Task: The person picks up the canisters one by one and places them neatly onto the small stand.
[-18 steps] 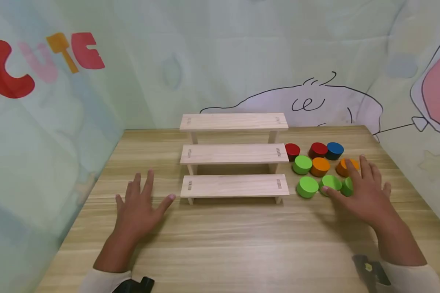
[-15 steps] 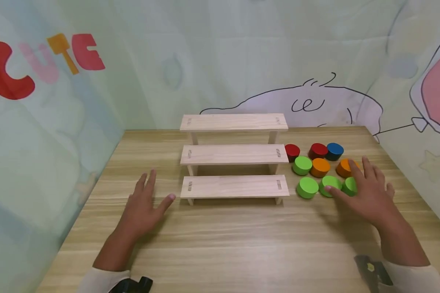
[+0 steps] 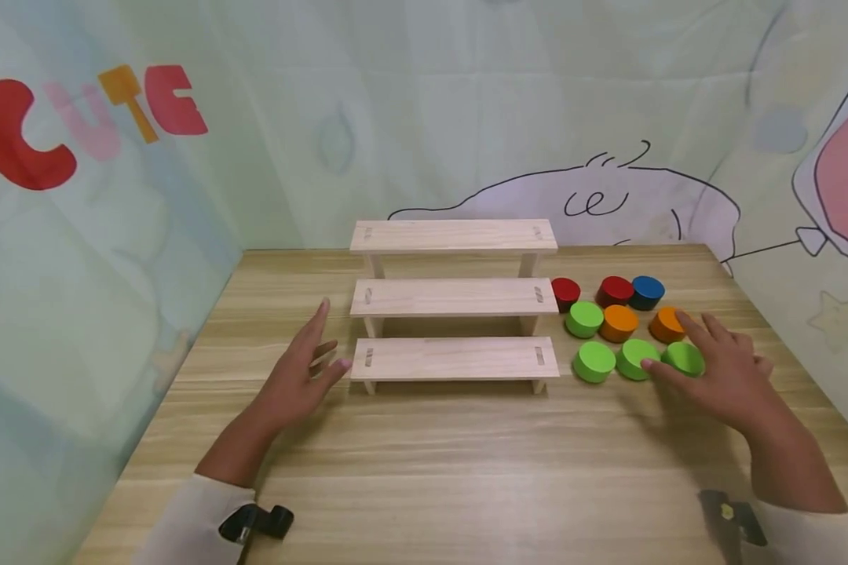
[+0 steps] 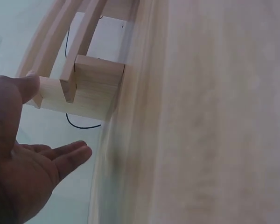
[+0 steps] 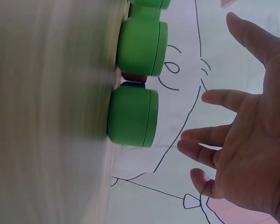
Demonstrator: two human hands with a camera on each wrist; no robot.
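A pale wooden three-step stand is on the table, its stacked shelves bare. Just left of it, my left hand has its fingers extended and its thumb tip at the lowest shelf's left end. In the left wrist view this hand holds nothing. Round blocks lie in rows to the right of the stand: several green ones, such as a green block, two orange, two red and one blue block. Over the right end of these rows is my right hand, fingers spread and apart from the green blocks in the right wrist view.
The wood-grain table ends against a printed cloth backdrop at the back and both sides. A black wrist mount sits on the left sleeve. One red block is partly behind the stand's middle shelf.
My left hand has moved forward and right, toward the stand, and turned more on edge. My right hand has shifted slightly right, uncovering the rightmost green block. The blocks have stayed put.
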